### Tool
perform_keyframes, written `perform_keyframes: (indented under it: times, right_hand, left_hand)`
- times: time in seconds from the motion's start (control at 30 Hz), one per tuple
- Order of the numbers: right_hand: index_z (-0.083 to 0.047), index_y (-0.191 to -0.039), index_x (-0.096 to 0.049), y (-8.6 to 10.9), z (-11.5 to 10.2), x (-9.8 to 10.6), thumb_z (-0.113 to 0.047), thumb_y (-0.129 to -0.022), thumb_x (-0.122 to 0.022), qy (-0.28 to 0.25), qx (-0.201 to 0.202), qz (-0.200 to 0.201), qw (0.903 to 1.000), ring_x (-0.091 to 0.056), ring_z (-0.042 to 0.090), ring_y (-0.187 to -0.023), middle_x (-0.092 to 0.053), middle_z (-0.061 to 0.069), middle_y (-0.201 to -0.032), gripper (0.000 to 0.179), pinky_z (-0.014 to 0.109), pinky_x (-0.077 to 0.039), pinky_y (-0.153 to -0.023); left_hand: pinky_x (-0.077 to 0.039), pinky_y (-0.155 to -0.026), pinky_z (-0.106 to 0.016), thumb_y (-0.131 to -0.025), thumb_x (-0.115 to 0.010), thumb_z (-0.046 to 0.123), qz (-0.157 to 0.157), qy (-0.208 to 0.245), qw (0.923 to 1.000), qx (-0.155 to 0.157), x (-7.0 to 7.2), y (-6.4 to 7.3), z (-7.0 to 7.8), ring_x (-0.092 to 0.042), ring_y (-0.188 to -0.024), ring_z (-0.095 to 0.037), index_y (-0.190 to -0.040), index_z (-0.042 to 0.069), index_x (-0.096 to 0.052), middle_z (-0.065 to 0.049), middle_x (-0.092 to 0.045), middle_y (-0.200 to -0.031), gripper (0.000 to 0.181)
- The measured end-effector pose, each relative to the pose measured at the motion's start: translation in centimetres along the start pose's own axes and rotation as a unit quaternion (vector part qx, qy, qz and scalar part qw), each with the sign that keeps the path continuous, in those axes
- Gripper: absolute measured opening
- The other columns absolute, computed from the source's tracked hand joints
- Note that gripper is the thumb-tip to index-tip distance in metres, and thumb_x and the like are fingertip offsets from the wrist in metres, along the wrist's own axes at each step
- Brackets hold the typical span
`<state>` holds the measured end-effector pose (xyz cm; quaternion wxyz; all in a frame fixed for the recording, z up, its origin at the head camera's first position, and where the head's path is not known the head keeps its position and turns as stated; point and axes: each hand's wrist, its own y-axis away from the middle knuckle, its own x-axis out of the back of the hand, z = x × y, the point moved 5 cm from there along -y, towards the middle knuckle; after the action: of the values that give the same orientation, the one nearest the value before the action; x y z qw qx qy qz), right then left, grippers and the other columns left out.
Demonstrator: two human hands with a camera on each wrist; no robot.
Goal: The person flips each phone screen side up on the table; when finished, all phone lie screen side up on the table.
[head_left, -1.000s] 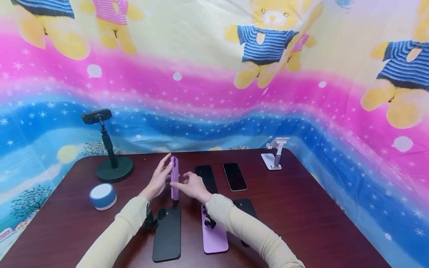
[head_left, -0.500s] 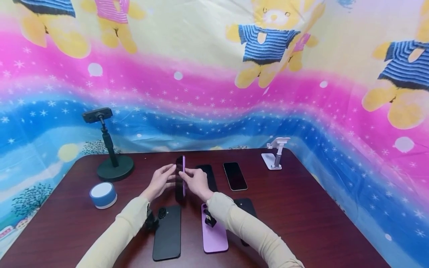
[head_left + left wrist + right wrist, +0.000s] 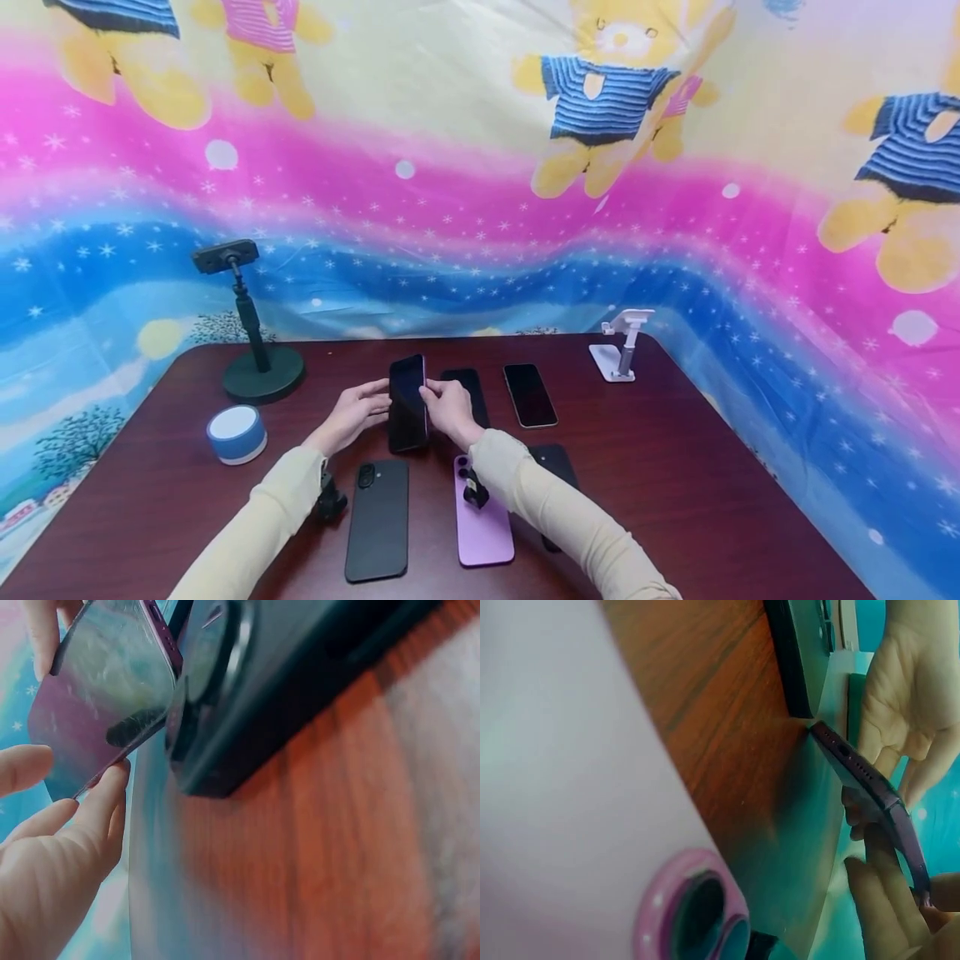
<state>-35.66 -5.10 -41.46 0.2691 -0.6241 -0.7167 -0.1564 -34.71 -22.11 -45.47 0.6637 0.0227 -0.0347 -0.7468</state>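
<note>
A purple phone (image 3: 407,412) stands nearly upright over the middle of the table, its dark glossy screen now towards me. My right hand (image 3: 452,410) pinches its right edge between thumb and fingers. Against the left edge lie the fairly straight fingers of my left hand (image 3: 356,414); in the left wrist view the fingertips (image 3: 114,774) touch that edge. The right wrist view shows the phone's bottom edge (image 3: 855,761) with its port, between both hands. Nearer me, a black phone (image 3: 378,525) and another purple phone (image 3: 487,533) lie back up.
Behind my right hand lies a dark phone (image 3: 474,396), with a silver-edged phone (image 3: 529,396) further right. My right sleeve partly covers another dark phone (image 3: 557,468). A dark green stand (image 3: 262,373), a blue-and-white cylinder (image 3: 237,435) and a white phone stand (image 3: 622,350) surround them.
The held phone has turned from edge-on, purple back partly showing, to screen towards me, and moved slightly right. My right hand has shifted from its back to its right edge.
</note>
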Motion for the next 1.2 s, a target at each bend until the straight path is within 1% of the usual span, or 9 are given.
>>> perform_keyframes:
  times: [0.1,0.2,0.27,0.47,0.67,0.8,0.97,1.13,1.2]
  right_hand:
    - [-0.007,-0.128,-0.062,-0.1,0.1,-0.3,-0.018,-0.097,-0.056,-0.03,-0.01,-0.017,0.9993,-0.069,0.017,-0.078,-0.072,0.014,-0.102,0.033,0.029,-0.058,-0.064]
    - [-0.004,-0.13,-0.059,-0.2,0.4,-0.7,-0.013,-0.098,-0.054,-0.071,-0.024,-0.037,0.9965,-0.063,0.015,-0.054,-0.069,0.013,-0.082,0.034,0.027,-0.056,-0.049]
    - [-0.002,-0.13,-0.059,-0.2,0.6,-0.9,-0.011,-0.097,-0.054,-0.082,-0.028,-0.042,0.9954,-0.06,0.012,-0.052,-0.068,0.011,-0.081,0.034,0.027,-0.055,-0.048]
    - [0.001,-0.124,-0.059,-0.4,0.7,-1.5,-0.006,-0.096,-0.053,-0.096,-0.034,-0.05,0.9936,-0.062,0.013,-0.061,-0.066,0.01,-0.099,0.029,0.027,-0.055,-0.048]
    - [0.001,-0.119,-0.061,-0.8,0.2,-2.0,-0.001,-0.094,-0.052,-0.101,-0.043,-0.062,0.992,-0.065,0.014,-0.076,-0.065,0.011,-0.102,0.027,0.03,-0.057,-0.053]
    - [0.004,-0.124,-0.057,-0.8,0.2,-2.5,0.009,-0.088,-0.049,-0.12,-0.056,-0.084,0.9877,-0.065,0.019,-0.086,-0.064,0.015,-0.108,0.037,0.032,-0.059,-0.059]
    - [0.01,-0.125,-0.054,-1.1,0.8,-3.5,0.019,-0.076,-0.044,-0.156,-0.08,-0.096,0.9797,-0.059,0.02,-0.089,-0.061,0.018,-0.106,0.05,0.031,-0.056,-0.065]
    - [0.011,-0.118,-0.056,-2.8,2.6,-5.0,0.013,-0.075,-0.047,-0.156,-0.043,-0.101,0.9816,-0.058,0.018,-0.087,-0.063,0.015,-0.097,0.044,0.026,-0.051,-0.071]
    - [0.01,-0.121,-0.054,-3.1,2.9,-5.5,0.013,-0.076,-0.047,-0.158,-0.045,-0.108,0.9805,-0.058,0.018,-0.089,-0.062,0.014,-0.099,0.045,0.028,-0.052,-0.073]
  left_hand:
    - [-0.048,-0.101,-0.038,-0.097,-0.046,0.002,0.001,-0.007,1.0,0.004,0.2,0.1,0.0,-0.048,-0.129,-0.035,-0.15,-0.001,-0.025,-0.033,-0.039,-0.143,0.057]
    - [-0.048,-0.101,-0.038,-0.096,-0.047,0.0,0.01,-0.017,0.9998,0.007,0.4,0.2,0.0,-0.048,-0.128,-0.035,-0.15,0.001,-0.026,-0.031,-0.04,-0.143,0.058]
    - [-0.046,-0.102,-0.04,-0.095,-0.048,-0.002,0.012,-0.027,0.9995,0.004,0.5,0.3,-0.1,-0.047,-0.129,-0.037,-0.149,-0.002,-0.026,-0.032,-0.039,-0.144,0.059]
    - [-0.039,-0.104,-0.046,-0.095,-0.048,-0.002,0.015,-0.048,0.9987,0.008,1.0,0.7,-0.5,-0.039,-0.132,-0.043,-0.146,-0.013,-0.023,-0.036,-0.032,-0.146,0.058]
    - [-0.039,-0.105,-0.046,-0.095,-0.048,-0.002,0.027,-0.048,0.9983,0.019,1.9,0.9,-0.3,-0.039,-0.133,-0.042,-0.146,-0.012,-0.023,-0.034,-0.032,-0.146,0.057]
    - [-0.039,-0.105,-0.046,-0.095,-0.048,-0.003,0.037,-0.048,0.9979,0.025,2.1,1.0,-0.1,-0.038,-0.134,-0.041,-0.146,-0.011,-0.023,-0.034,-0.032,-0.147,0.058]
    - [-0.04,-0.106,-0.046,-0.094,-0.049,-0.003,0.042,-0.056,0.9972,0.026,2.2,1.2,-0.1,-0.04,-0.133,-0.042,-0.145,-0.013,-0.023,-0.035,-0.034,-0.145,0.059]
    - [-0.039,-0.106,-0.046,-0.093,-0.049,-0.005,0.048,-0.057,0.9968,0.027,2.3,1.3,-0.4,-0.04,-0.133,-0.043,-0.145,-0.014,-0.024,-0.036,-0.034,-0.145,0.058]
    - [-0.038,-0.106,-0.046,-0.093,-0.049,-0.006,0.048,-0.049,0.9973,0.027,2.3,1.4,-0.5,-0.039,-0.133,-0.043,-0.145,-0.014,-0.023,-0.036,-0.033,-0.145,0.058]
